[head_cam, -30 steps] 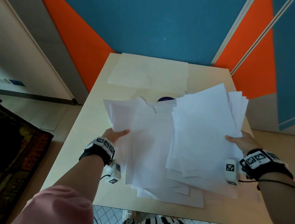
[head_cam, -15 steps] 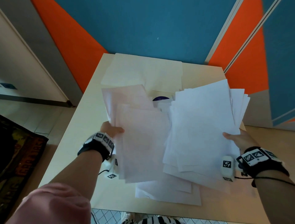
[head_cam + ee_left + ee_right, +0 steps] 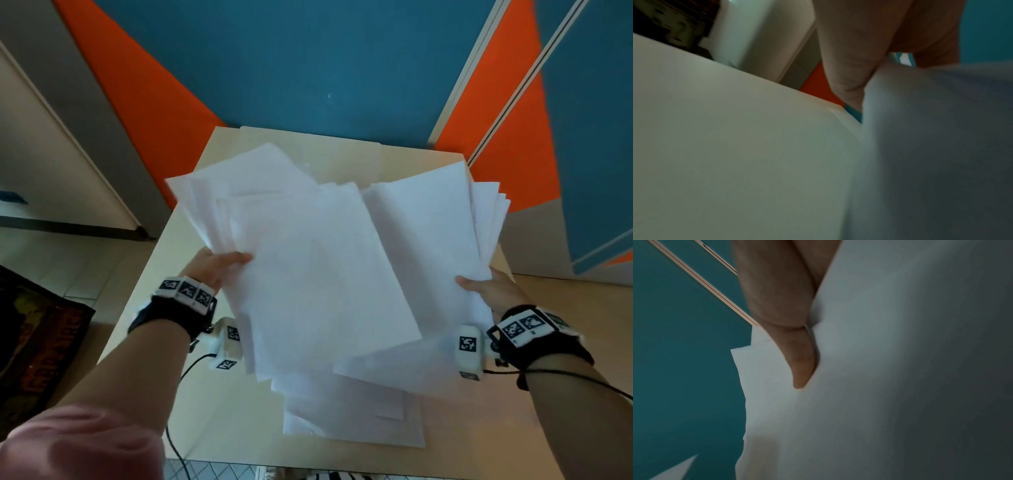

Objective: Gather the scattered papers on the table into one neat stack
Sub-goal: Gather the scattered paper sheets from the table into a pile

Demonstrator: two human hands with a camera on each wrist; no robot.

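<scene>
blue and orange walls back the pale worktop (image 3: 513, 428). left hand (image 3: 219, 263) and right hand (image 3: 486, 291) each pinch a fanned sheaf of papers (image 3: 325, 274) above it; merge them, then tap edges square.

- From my remote feed, the table (image 3: 191, 274) was a pale beige square top, pushed up against the blue and orange wall.
- A few white sheets (image 3: 359, 421) lay flat near the front edge, loosely overlapped and not squared up at all.
- Couldn't really tell what sat further back on the top, since lifted paper blocked most of it.
- A thin black cable (image 3: 171, 442) ran across the front left corner.
</scene>
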